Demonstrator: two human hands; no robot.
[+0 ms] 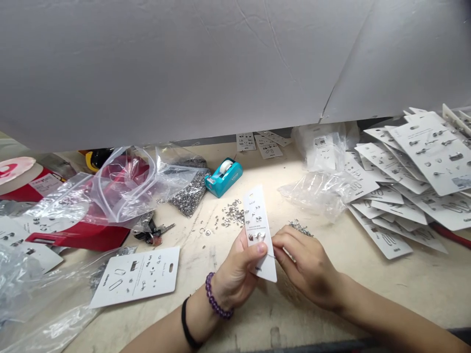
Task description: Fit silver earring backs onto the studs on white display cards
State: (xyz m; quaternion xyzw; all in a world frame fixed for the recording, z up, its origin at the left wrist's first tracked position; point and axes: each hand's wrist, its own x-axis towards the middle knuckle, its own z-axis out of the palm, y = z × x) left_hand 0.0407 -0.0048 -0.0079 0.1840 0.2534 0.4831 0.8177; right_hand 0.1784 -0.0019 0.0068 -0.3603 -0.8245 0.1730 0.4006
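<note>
My left hand (238,262) grips a white earring card (260,215) between thumb and fingers, holding it tilted above the table. Small metal studs and pieces sit in rows on its front, and my thumb presses its lower part. At the card's right edge, my right hand (309,264) is closed in a pinch, its fingertips partly behind the card. Whatever those fingers hold is too small or hidden to make out. Loose small metal pieces (232,213) lie scattered just beyond my left hand. Another small metal heap (300,227) is just past my right hand.
A teal tape dispenser (224,177) stands behind the loose pieces. Plastic bags (125,184) and keys (152,230) are at left, near a filled earring card (138,277). A large pile of cards (405,181) covers the right side. A grey-white panel (228,68) overhangs the back.
</note>
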